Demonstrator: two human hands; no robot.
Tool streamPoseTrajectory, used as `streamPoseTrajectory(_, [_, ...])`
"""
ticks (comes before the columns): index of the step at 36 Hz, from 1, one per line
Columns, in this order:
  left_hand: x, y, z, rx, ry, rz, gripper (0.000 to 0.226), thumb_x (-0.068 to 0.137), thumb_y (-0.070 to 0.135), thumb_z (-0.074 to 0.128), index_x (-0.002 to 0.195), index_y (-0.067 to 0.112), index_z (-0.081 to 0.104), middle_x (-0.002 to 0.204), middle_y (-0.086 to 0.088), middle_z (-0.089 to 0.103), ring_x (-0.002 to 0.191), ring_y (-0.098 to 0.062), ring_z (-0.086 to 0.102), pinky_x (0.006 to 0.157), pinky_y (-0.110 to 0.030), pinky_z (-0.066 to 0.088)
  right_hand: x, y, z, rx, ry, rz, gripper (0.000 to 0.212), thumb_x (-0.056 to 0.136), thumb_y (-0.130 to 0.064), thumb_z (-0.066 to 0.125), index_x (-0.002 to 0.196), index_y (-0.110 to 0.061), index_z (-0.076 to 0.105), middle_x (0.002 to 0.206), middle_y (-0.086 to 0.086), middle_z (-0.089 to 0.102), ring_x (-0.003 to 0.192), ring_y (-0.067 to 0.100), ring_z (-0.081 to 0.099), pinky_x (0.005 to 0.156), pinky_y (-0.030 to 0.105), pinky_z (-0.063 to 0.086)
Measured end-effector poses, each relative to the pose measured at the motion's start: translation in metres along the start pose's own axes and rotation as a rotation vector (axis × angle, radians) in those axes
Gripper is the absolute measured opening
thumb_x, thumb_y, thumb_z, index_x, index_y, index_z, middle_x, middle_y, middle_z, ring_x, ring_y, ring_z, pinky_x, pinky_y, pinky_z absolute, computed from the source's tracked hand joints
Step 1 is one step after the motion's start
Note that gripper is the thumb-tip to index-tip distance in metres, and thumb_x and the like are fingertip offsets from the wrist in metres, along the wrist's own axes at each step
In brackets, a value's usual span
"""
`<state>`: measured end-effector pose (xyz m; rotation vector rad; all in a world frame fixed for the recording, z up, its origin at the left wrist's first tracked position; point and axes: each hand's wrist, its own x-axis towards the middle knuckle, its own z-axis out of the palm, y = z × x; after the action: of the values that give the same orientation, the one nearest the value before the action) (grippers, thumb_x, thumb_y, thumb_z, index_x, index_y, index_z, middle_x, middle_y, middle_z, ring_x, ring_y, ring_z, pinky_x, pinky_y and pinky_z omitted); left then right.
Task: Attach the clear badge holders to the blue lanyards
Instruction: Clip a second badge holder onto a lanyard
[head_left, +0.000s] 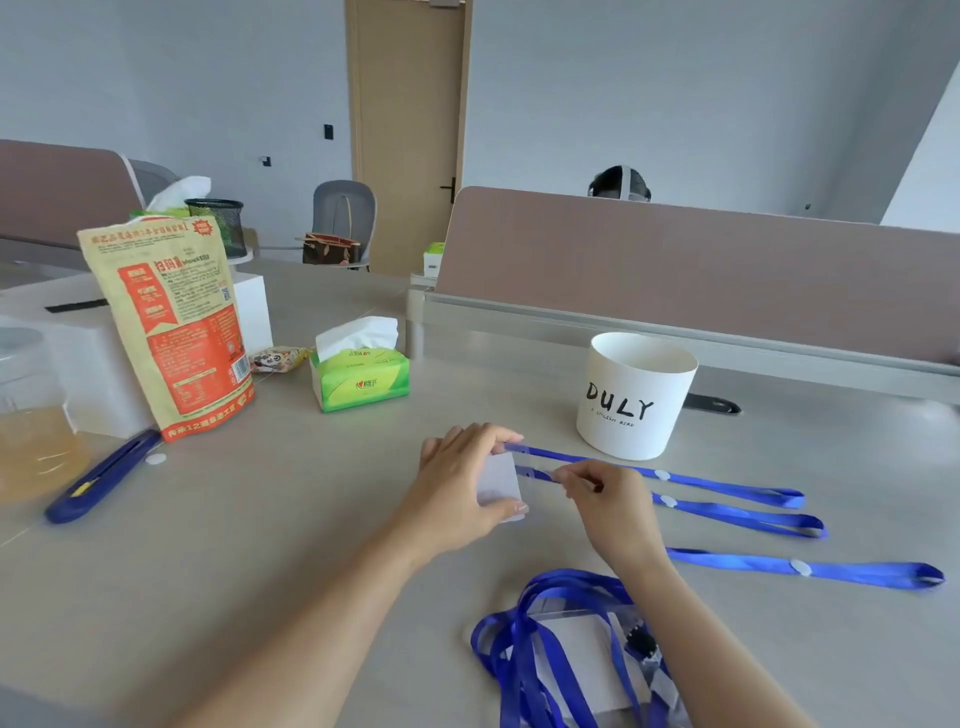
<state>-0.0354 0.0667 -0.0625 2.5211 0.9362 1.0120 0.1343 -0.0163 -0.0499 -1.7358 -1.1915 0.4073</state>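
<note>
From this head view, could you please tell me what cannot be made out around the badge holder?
1. Head view: whether the lanyard is hooked into the badge holder; the right hand covers the joint.
2. Head view: most of the badge holder; the left hand covers it.
3. Head view: the lanyard pile; the bottom edge cuts it off.
</note>
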Motion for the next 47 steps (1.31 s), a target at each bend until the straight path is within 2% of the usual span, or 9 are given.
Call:
streamPoseTrajectory(5, [-0.001, 0.002, -0.002, 0.025, 0.026, 0.061, 0.065, 0.069, 0.045, 0.076, 0.126, 0.038, 0.047, 0.111, 0.022, 0.051, 0.11, 0.0, 0.044, 0.092, -0.026, 0.027, 0.002, -0.004, 0.003, 0.006, -0.041, -0.053, 0.015, 0.089, -0.02, 0.063, 0.082, -0.02, 0.077, 0.07, -0.012, 0.066, 0.064, 0.006, 0.057, 0.062, 0.017, 0.045])
streamPoseTrajectory(10, [-0.001, 0.001, -0.004, 0.046, 0.062, 0.064, 0.067, 0.067, 0.048, 0.076, 0.127, 0.041, 0.048, 0.112, 0.022, 0.054, 0.11, 0.0, 0.043, 0.094, -0.024, 0.022, 0.001, -0.004, -0.003, 0.051, -0.052, -0.084, 0.017, 0.089, -0.019, 0.061, 0.081, -0.02, 0.076, 0.078, -0.002, 0.069, 0.063, 0.016, 0.051, 0.062, 0.023, 0.044])
streamPoseTrajectory(15, [-0.001, 0.002, -0.004, 0.04, 0.067, 0.056, 0.067, 0.065, 0.048, 0.077, 0.126, 0.043, 0.05, 0.108, 0.022, 0.054, 0.107, 0.001, 0.041, 0.095, -0.027, 0.022, 0.0, -0.003, -0.008, 0.038, -0.059, -0.12, 0.019, 0.09, -0.016, 0.061, 0.08, -0.02, 0.076, 0.073, -0.008, 0.061, 0.059, 0.009, 0.042, 0.059, 0.021, 0.038])
streamPoseTrajectory(29, [-0.003, 0.007, -0.007, 0.079, 0.05, 0.058, 0.065, 0.065, 0.051, 0.077, 0.124, 0.045, 0.05, 0.103, 0.024, 0.051, 0.106, 0.004, 0.04, 0.093, -0.027, 0.02, 0.003, 0.001, -0.006, 0.056, -0.085, -0.178, 0.026, 0.092, -0.011, 0.057, 0.074, -0.025, 0.071, 0.079, -0.006, 0.059, 0.062, 0.003, 0.043, 0.064, 0.019, 0.036])
streamPoseTrajectory(33, [-0.003, 0.009, -0.007, 0.081, 0.035, 0.058, 0.064, 0.066, 0.051, 0.076, 0.124, 0.047, 0.049, 0.102, 0.023, 0.051, 0.106, 0.005, 0.04, 0.093, -0.028, 0.02, 0.005, 0.005, -0.007, 0.017, -0.082, -0.197, 0.033, 0.093, -0.012, 0.055, 0.068, -0.032, 0.065, 0.076, -0.008, 0.055, 0.068, 0.004, 0.046, 0.072, 0.024, 0.038])
streamPoseTrajectory(36, [-0.003, 0.01, -0.007, 0.074, 0.027, 0.055, 0.063, 0.067, 0.05, 0.076, 0.123, 0.048, 0.048, 0.101, 0.024, 0.051, 0.105, 0.006, 0.039, 0.092, -0.029, 0.021, 0.006, 0.008, -0.006, -0.06, -0.077, -0.22, 0.027, 0.092, -0.014, 0.054, 0.074, -0.032, 0.064, 0.082, -0.003, 0.059, 0.08, 0.014, 0.051, 0.089, 0.042, 0.042])
streamPoseTrajectory(38, [-0.003, 0.01, -0.007, 0.071, 0.024, 0.059, 0.062, 0.068, 0.048, 0.076, 0.123, 0.048, 0.049, 0.1, 0.027, 0.049, 0.104, 0.01, 0.037, 0.091, -0.027, 0.02, 0.003, 0.005, -0.005, -0.067, -0.091, -0.236, 0.029, 0.091, -0.013, 0.054, 0.072, -0.032, 0.063, 0.083, 0.001, 0.059, 0.08, 0.015, 0.05, 0.092, 0.047, 0.04])
streamPoseTrajectory(41, [-0.003, 0.01, -0.008, 0.067, 0.029, 0.068, 0.059, 0.072, 0.044, 0.075, 0.124, 0.047, 0.049, 0.098, 0.029, 0.046, 0.101, 0.011, 0.037, 0.09, -0.025, 0.021, -0.002, -0.001, -0.004, -0.05, -0.119, -0.267, 0.029, 0.091, -0.014, 0.054, 0.069, -0.032, 0.063, 0.079, -0.001, 0.054, 0.075, 0.009, 0.044, 0.09, 0.045, 0.039])
streamPoseTrajectory(47, [-0.004, 0.009, -0.01, 0.031, 0.046, 0.071, 0.054, 0.078, 0.04, 0.074, 0.125, 0.047, 0.049, 0.099, 0.028, 0.047, 0.107, 0.007, 0.042, 0.094, -0.023, 0.021, -0.007, -0.004, -0.004, -0.074, -0.145, -0.338, 0.009, 0.087, -0.026, 0.062, 0.078, -0.026, 0.066, 0.077, -0.001, 0.051, 0.074, 0.005, 0.043, 0.088, 0.039, 0.037])
